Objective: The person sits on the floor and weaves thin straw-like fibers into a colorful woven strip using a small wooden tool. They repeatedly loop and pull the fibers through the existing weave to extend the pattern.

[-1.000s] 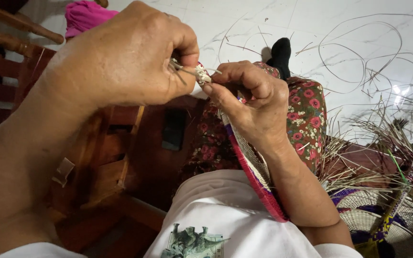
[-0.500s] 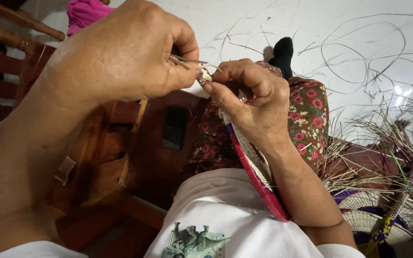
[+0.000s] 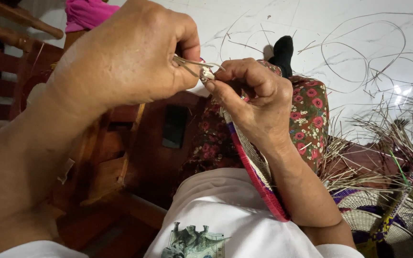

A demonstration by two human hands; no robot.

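Note:
My left hand (image 3: 130,57) is closed around a thin pale straw strand (image 3: 194,64), held close to the camera. My right hand (image 3: 254,98) pinches the top edge of a coiled woven basket piece (image 3: 259,177) with a pink and purple rim. The two hands meet at the pale end of the weave (image 3: 208,73). The basket piece stands on edge over my lap, against my right forearm. My floral trousers (image 3: 309,110) and a black sock (image 3: 282,50) show beyond the hands.
A brown wooden chair (image 3: 115,157) stands to the left. Loose straw strands (image 3: 383,143) lie over the white tiled floor (image 3: 350,33) at right. Woven pieces (image 3: 374,215) rest at the lower right. A pink cloth (image 3: 84,13) sits at the top left.
My left hand has drawn slightly left, pulling the strand out from the weave. My right hand keeps its pinch on the basket edge.

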